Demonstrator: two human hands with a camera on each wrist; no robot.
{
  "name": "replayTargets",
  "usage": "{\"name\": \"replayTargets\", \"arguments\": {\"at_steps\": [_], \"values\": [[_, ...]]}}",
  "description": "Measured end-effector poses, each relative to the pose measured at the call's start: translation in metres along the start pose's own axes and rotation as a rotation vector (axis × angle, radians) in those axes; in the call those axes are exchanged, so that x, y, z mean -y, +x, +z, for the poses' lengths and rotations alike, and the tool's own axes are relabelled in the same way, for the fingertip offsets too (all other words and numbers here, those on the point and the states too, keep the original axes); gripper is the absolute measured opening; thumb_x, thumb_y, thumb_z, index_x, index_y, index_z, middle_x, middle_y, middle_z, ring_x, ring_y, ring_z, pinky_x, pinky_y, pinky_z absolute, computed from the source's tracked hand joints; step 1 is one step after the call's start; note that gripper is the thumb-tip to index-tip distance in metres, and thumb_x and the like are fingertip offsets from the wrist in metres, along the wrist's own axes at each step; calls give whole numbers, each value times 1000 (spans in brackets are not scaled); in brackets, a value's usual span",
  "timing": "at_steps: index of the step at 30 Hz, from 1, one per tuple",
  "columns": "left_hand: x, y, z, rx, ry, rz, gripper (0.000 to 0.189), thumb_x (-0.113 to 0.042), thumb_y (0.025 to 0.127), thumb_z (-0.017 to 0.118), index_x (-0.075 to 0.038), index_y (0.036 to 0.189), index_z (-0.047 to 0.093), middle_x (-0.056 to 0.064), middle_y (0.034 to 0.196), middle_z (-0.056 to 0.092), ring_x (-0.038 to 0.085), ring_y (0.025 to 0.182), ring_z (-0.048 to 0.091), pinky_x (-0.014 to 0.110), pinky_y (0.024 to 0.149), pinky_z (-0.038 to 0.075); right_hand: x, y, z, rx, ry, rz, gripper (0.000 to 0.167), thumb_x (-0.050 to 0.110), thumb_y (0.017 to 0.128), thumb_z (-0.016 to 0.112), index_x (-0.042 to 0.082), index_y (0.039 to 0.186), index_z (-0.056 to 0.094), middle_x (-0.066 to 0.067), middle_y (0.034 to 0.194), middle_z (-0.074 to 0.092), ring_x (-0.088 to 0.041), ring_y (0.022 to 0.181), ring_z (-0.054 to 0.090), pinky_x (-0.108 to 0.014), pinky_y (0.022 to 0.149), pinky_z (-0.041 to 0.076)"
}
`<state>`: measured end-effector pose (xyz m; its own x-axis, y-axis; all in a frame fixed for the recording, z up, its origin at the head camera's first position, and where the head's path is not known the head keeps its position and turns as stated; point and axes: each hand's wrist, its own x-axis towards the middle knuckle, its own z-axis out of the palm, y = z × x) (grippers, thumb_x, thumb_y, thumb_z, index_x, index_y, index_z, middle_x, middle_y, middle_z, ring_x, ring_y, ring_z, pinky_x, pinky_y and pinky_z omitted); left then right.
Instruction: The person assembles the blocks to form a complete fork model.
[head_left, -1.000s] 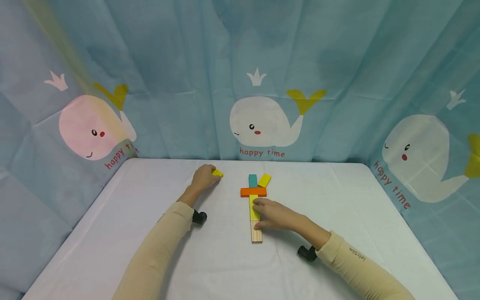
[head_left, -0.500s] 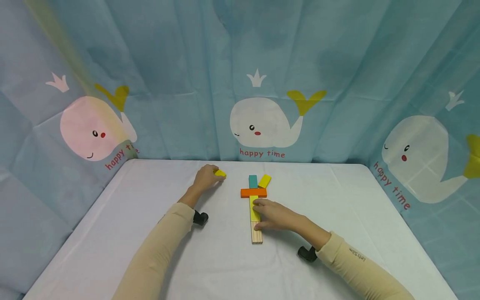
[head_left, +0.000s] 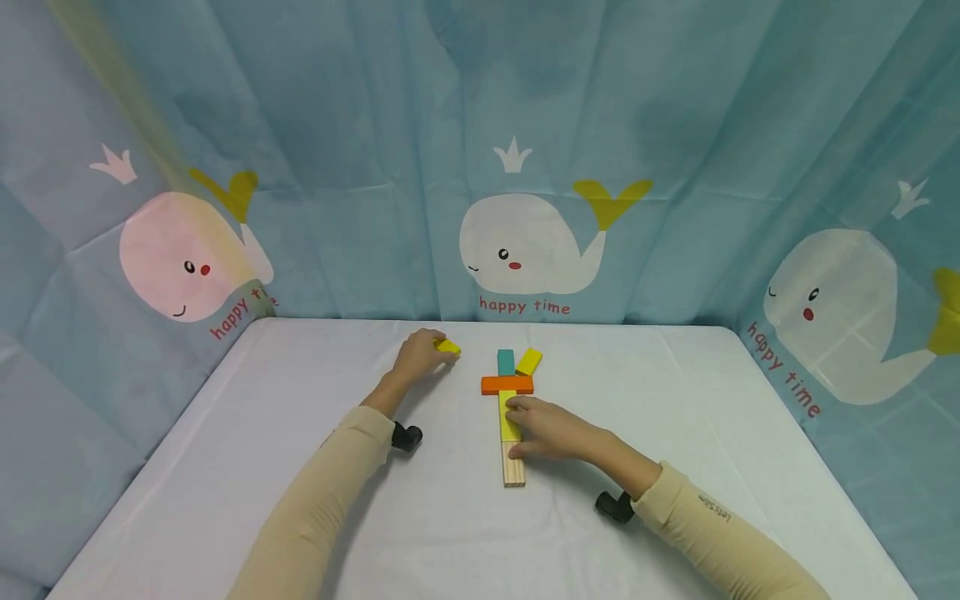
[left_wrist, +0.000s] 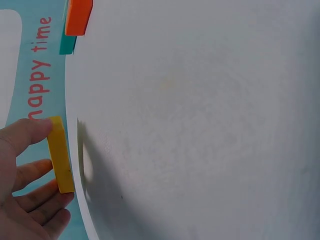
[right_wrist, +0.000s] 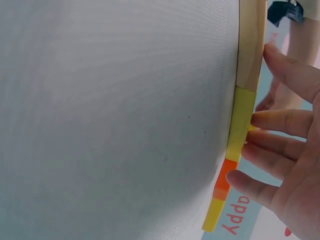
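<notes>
A yellow block (left_wrist: 60, 155) is pinched between the thumb and fingers of my left hand (head_left: 422, 356), just above the table toward its far edge. My right hand (head_left: 555, 429) rests its spread fingertips on a row of blocks: the thumb at the plain wood block (head_left: 513, 464), other fingers on a yellow block (head_left: 508, 425). That row runs away from me to an orange block (head_left: 507, 385) lying crosswise. Beyond it lie a teal block (head_left: 506, 362) and, slanted to the right, another yellow block (head_left: 529, 362). In the right wrist view the fingers touch the row's upper side without curling round it.
The white-covered table (head_left: 675, 417) ends at a blue curtain (head_left: 360, 208) printed with whales, which stands behind and on both sides. A dark device (head_left: 407, 437) sits at the left wrist, and a similar device (head_left: 615, 507) at the right.
My left hand has moved slightly to the right with the yellow block, closer to the laid blocks. The right hand and the blocks under it have stayed in place.
</notes>
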<state>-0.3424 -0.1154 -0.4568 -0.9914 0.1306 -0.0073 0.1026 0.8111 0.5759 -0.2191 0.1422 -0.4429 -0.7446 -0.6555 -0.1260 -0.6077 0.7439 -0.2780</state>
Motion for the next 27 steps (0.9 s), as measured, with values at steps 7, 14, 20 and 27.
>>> {"name": "replayTargets", "arguments": {"at_steps": [7, 14, 20, 27], "values": [[-5, 1, 5, 15, -12, -20, 56, -30, 86, 73, -1, 132, 58, 16, 130, 60, 29, 109, 53, 44, 102, 44, 0, 0, 0, 1, 0, 4, 65, 44, 85, 72, 2, 133, 58, -10, 146, 49, -26, 135, 47, -40, 111, 42], [-15, 0, 8, 27, -15, -29, 55, -30, 86, 72, -3, 132, 59, 15, 133, 59, 29, 111, 53, 44, 104, 44, -1, 1, 1, 7, -6, 10, 65, 45, 86, 71, 3, 133, 58, -10, 146, 49, -25, 135, 47, -40, 111, 42], [-19, 2, 11, 27, -2, -18, 54, -31, 87, 72, -4, 132, 59, 13, 133, 59, 28, 112, 53, 43, 105, 44, 0, 1, -1, 12, -1, 13, 65, 44, 86, 71, 2, 134, 57, -10, 147, 48, -25, 137, 45, -41, 112, 40], [-24, 0, 15, 36, -7, 2, 55, -32, 87, 72, -4, 132, 59, 13, 133, 60, 27, 114, 54, 42, 103, 45, 0, 1, -1, 16, 3, 16, 65, 44, 87, 70, 2, 134, 57, -11, 147, 48, -26, 137, 45, -41, 112, 40]]}}
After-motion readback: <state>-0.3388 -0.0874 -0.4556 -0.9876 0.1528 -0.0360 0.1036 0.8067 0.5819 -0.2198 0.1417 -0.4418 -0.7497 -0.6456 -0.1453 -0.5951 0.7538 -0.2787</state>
